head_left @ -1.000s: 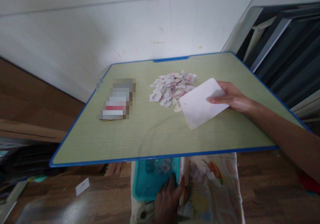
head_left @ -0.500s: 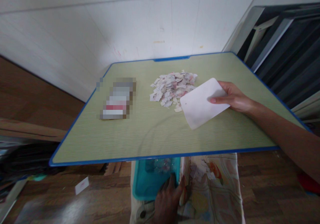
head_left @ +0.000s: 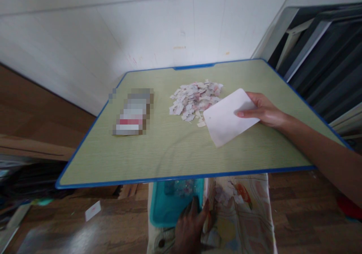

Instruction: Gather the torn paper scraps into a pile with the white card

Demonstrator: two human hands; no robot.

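My right hand pinches a thin white plastic card with rounded corners and a small hole. The card is tilted over the table, its left edge beside a heap of torn paper scraps. Below the table's near edge, my left hand is at the right side of a teal tray, fingers over its rim and thumb outside. Clear or pale bits lie in the tray, whose far part is hidden under the table.
The green folding table has a blue edge. A pixelated box-like item lies at its left. More scraps lie on a patterned cloth below. A small white card is on the wooden floor. Dark panels lean at right.
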